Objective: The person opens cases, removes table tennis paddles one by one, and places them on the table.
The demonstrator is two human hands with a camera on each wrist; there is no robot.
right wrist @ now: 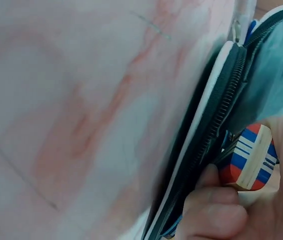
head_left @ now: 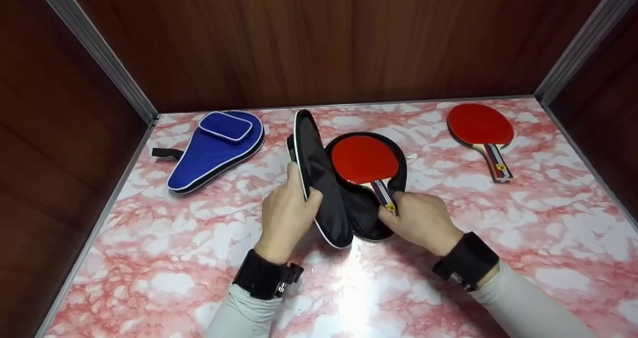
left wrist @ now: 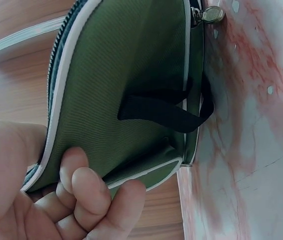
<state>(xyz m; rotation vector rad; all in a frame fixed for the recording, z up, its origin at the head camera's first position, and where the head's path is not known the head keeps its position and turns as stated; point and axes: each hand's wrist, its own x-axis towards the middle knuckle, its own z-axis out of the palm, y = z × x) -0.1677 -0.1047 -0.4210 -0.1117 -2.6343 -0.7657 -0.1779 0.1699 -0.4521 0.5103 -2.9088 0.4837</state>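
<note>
In the head view a zippered table tennis paddle case [head_left: 324, 193] stands opened in the middle, black lining showing. The left wrist view shows its green outer fabric [left wrist: 116, 55], white piping and a black strap [left wrist: 156, 112]. My left hand [head_left: 288, 213] holds the raised cover by its edge, thumb on the lining side. A red-faced table tennis paddle [head_left: 365, 159] lies in the other half of the case. My right hand [head_left: 423, 221] grips that paddle's handle, whose striped butt end [right wrist: 250, 157] shows between thumb and fingers in the right wrist view.
A blue paddle case [head_left: 209, 148] with a small pocket lies at the left. Another red paddle [head_left: 481, 124] rests at the far right, handle toward me. Wooden panels [head_left: 329, 44] wall the marbled table [head_left: 199, 258] at the back and sides.
</note>
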